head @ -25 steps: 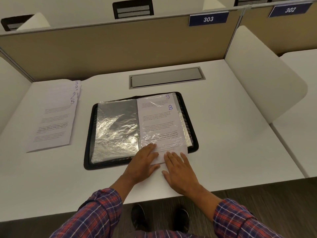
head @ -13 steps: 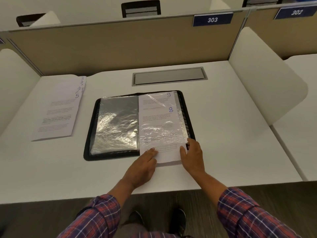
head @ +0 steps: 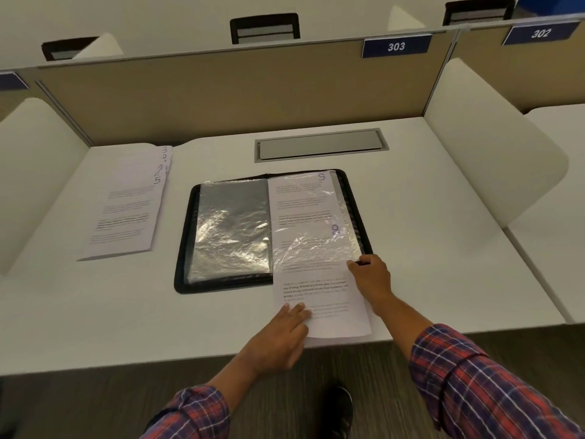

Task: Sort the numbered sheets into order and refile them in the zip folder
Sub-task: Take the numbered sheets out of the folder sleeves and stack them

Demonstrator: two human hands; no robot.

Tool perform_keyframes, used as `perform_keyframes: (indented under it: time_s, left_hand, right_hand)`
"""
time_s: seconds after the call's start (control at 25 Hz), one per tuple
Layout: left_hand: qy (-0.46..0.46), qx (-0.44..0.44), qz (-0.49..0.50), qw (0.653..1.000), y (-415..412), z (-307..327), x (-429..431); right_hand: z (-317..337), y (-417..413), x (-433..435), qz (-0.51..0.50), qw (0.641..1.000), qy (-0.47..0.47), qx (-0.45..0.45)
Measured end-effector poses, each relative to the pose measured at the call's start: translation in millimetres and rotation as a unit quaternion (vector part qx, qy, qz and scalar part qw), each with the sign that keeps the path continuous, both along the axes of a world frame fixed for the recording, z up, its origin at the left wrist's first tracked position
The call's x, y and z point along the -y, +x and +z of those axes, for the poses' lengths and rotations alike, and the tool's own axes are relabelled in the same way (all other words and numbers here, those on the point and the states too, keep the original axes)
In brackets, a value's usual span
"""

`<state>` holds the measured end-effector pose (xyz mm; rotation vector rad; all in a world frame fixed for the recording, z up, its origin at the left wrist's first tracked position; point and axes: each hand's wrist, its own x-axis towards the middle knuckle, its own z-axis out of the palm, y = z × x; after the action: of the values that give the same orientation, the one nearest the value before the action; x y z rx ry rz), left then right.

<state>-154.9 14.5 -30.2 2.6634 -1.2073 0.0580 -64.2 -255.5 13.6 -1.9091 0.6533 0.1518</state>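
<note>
thin, limp sheet 8 (head: pixel 319 299): hold its free edge. left hand (head: pixel 281 334), fingers (head: pixel 300 313) straight, presses it; right hand (head: pixel 370 277) pinches the sleeve (head: pixel 313 248).

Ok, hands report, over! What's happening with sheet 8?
Left hand flat on sheet 8. Right hand pinching sleeve corner. Sheet half out of zip folder. Nothing blocking.

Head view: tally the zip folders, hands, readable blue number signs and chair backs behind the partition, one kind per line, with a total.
Zip folder: 1
Hands: 2, left hand and right hand
Readable blue signs: 2, sign 303 and sign 302
Chair backs: 3, left chair back, middle chair back, right chair back
Total: 8
</note>
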Motion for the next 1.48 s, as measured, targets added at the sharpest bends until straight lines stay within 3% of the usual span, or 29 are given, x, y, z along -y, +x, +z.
perform_keyframes:
  time_s: [0.36, 0.52, 0.68, 0.8, 1.04, 1.48]
  left_hand:
    - [-0.040, -0.067, -0.019, 0.997, -33.4, 14.7, -21.1]
    - [-0.132, -0.157, 0.113, 0.972, -34.0, 18.0, -30.4]
    - [-0.237, -0.264, 0.269, 0.895, -27.3, 37.3, -25.8]
    - [-0.273, -0.307, 0.323, 0.853, -22.3, 51.7, -20.9]
    - [-0.356, -0.411, 0.355, 0.760, -17.6, 60.4, -22.3]
    - [-0.520, -0.460, 0.354, 0.626, -32.8, 77.6, -57.8]
  right_hand:
    - [-2.9, -27.6, -21.9, -0.018, 0.999, 0.008, -0.035]
    - [4.2, -47.5, -30.0, -0.024, 0.999, 0.002, -0.048]
    - [12.2, -70.9, -35.3, -0.054, 0.998, -0.006, -0.041]
    - [19.4, -87.0, -37.6, -0.067, 0.998, -0.005, -0.015]
    - [42.4, -104.8, -50.0, -0.067, 0.997, 0.007, 0.050]
    - [73.8, -112.7, -100.2, -0.018, 0.987, 0.077, 0.142]
